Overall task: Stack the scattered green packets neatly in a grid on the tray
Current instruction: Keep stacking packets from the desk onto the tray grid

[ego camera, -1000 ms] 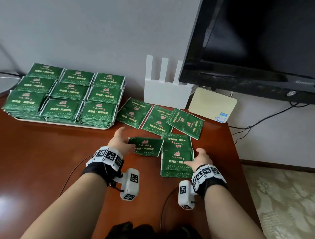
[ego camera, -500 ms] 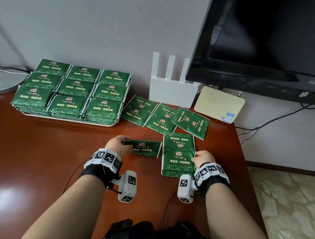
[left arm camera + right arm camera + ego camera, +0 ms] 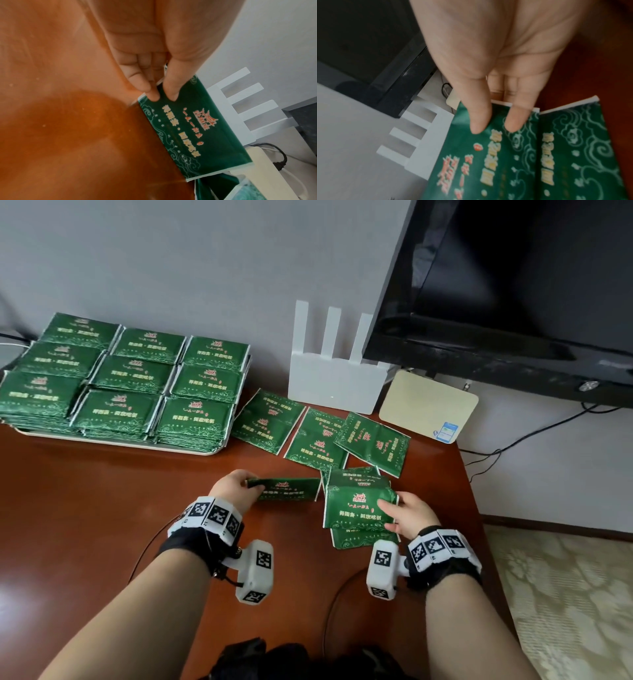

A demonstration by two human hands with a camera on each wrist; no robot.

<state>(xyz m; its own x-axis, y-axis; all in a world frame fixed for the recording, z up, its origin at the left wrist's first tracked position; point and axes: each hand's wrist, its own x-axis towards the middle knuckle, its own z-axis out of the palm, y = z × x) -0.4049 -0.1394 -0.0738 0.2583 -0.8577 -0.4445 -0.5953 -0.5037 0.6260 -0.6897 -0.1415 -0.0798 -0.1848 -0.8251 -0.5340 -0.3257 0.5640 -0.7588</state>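
Head view: router (image 3: 330, 385) behind loose packets (image 3: 317, 440).

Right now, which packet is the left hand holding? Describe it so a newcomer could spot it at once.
Start at the white router against the wall and come toward the camera, past the three packets lying flat. The left hand pinches one green packet by its left end. Unlike its neighbours, it is tilted up off the table, nearly edge-on.

Hidden, cropped and blurred parts

The tray (image 3: 191, 449) shows only a thin rim under the packet stacks (image 3: 130, 378), its left end cut off; the television (image 3: 513, 285) is cropped; the right-wrist view blurs the held packet (image 3: 488, 155) print.
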